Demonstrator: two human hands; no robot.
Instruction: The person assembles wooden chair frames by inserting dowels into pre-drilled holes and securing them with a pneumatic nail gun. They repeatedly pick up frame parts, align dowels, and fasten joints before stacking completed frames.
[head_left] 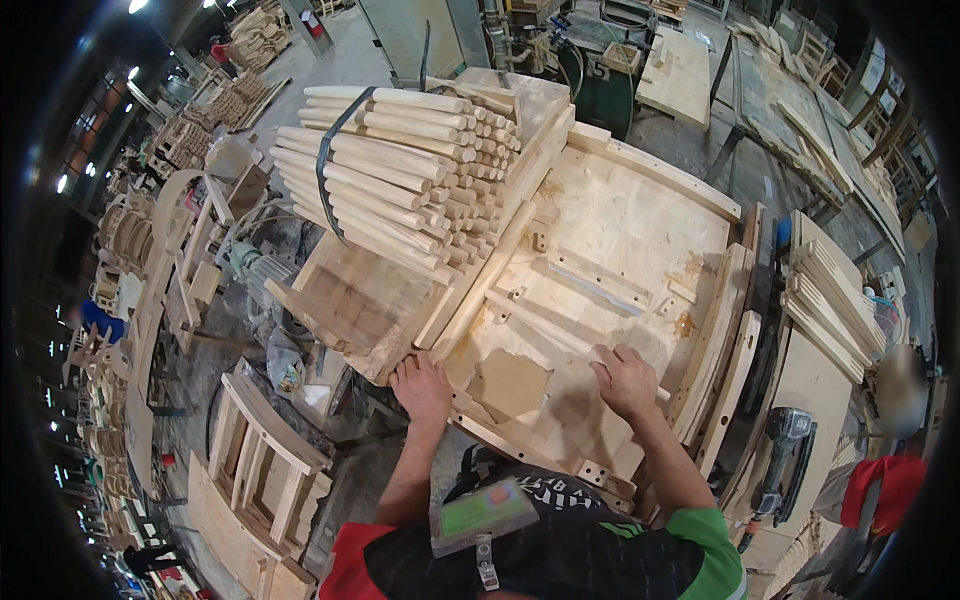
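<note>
My right hand [625, 382] is closed around a pale wooden spindle [540, 325] that slants across a plywood work board [625, 215]. The spindle's near end sticks out past my fingers on the right. At the board's near left corner, my left hand [420, 388] has its fingers bent over the wood beside the lower end of a long rail [475, 275]; what lies under them is hidden. Small blocks and a drilled strip [600, 283] are fixed on the board. A strapped bundle of tapered spindles [390, 170] lies just beyond and left of my hands.
A shallow wooden box [375, 290] sits below the bundle. Curved rails [715, 335] stand along the board's right edge. Farther right, a nail gun [785, 455] lies on a side bench with stacked slats [825, 300]. A slatted chair-back frame [265, 460] leans at lower left.
</note>
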